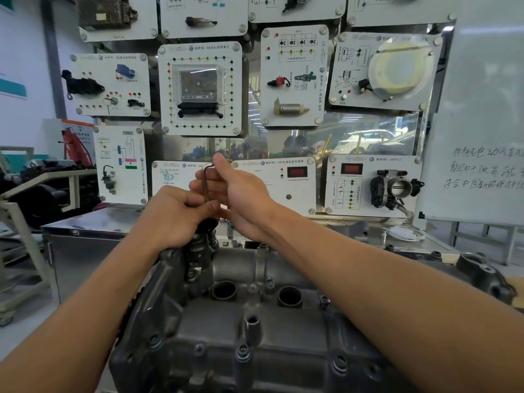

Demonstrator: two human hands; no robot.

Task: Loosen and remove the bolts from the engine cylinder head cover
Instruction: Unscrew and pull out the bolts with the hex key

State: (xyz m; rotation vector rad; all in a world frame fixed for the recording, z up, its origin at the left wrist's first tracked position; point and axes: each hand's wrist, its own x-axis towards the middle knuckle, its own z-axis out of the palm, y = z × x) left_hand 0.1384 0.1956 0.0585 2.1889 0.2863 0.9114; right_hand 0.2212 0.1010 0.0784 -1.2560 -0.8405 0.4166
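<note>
Left hand (pixel 175 214) grips lower shaft of dark L-shaped hex key (pixel 206 184), upright over far end of grey cast-metal cylinder head cover (pixel 255 321); right hand (pixel 241 194) pinches top. Tip hidden: tilted key risks slipping, rounding bolt.

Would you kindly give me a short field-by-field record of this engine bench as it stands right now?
tool: hex key, upright over the cover's far end, tip hidden
left: left hand grips its lower shaft
right: right hand pinches it near the top bend
cover: cylinder head cover, on the engine
bolts: several seated along the near edge, such as bolt
</note>
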